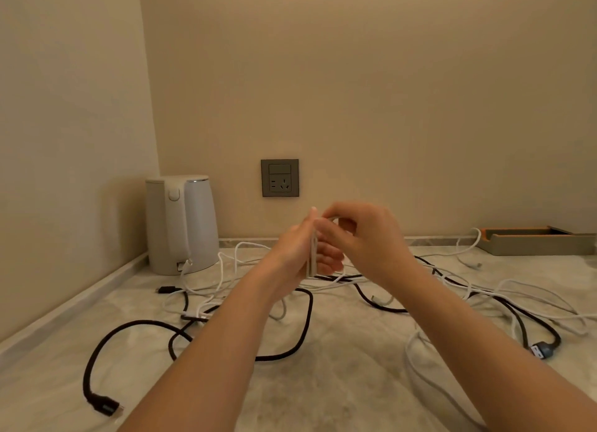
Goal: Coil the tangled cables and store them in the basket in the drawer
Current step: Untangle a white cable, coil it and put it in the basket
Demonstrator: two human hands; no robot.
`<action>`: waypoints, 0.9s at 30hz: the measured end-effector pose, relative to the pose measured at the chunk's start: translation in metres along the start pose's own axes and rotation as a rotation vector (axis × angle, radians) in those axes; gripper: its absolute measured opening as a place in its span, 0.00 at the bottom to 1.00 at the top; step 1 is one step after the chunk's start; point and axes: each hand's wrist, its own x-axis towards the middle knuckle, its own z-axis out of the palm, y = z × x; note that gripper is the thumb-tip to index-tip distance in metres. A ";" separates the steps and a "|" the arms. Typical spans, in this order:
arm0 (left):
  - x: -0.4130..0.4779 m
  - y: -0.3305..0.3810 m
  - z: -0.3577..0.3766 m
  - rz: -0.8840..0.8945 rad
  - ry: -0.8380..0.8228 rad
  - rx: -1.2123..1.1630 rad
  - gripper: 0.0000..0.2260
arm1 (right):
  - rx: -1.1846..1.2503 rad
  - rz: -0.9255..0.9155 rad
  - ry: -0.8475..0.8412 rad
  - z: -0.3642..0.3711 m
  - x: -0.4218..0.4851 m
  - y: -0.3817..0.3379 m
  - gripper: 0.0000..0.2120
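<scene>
Both hands are raised above the counter's middle. My left hand (300, 254) stands upright with several turns of white cable (312, 257) wound around its fingers. My right hand (358, 237) pinches the same white cable at the top of the coil. Below them, black cables (303, 328) and white cables (523, 289) lie tangled across the marble counter (339, 373). One black plug (105, 407) lies at the front left, and a grey plug (542, 350) lies at the right. No basket or drawer is in view.
A white kettle (182, 223) stands in the back left corner. A wall socket (279, 177) sits on the back wall above the counter. An orange-lined tray (533, 241) rests at the back right against the wall.
</scene>
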 end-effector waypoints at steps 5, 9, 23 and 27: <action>0.003 -0.001 0.006 -0.093 -0.254 -0.126 0.36 | 0.324 0.236 -0.121 -0.005 0.003 0.018 0.10; 0.004 -0.003 -0.001 -0.176 -0.324 -0.157 0.36 | 0.474 0.276 -0.195 0.000 0.002 0.026 0.09; 0.008 -0.005 -0.029 -0.039 -0.408 -0.460 0.22 | 0.685 0.645 -0.583 -0.031 -0.005 0.070 0.17; 0.009 -0.003 -0.032 -0.022 -0.348 -0.507 0.22 | 0.925 0.691 -0.625 -0.033 -0.002 0.063 0.11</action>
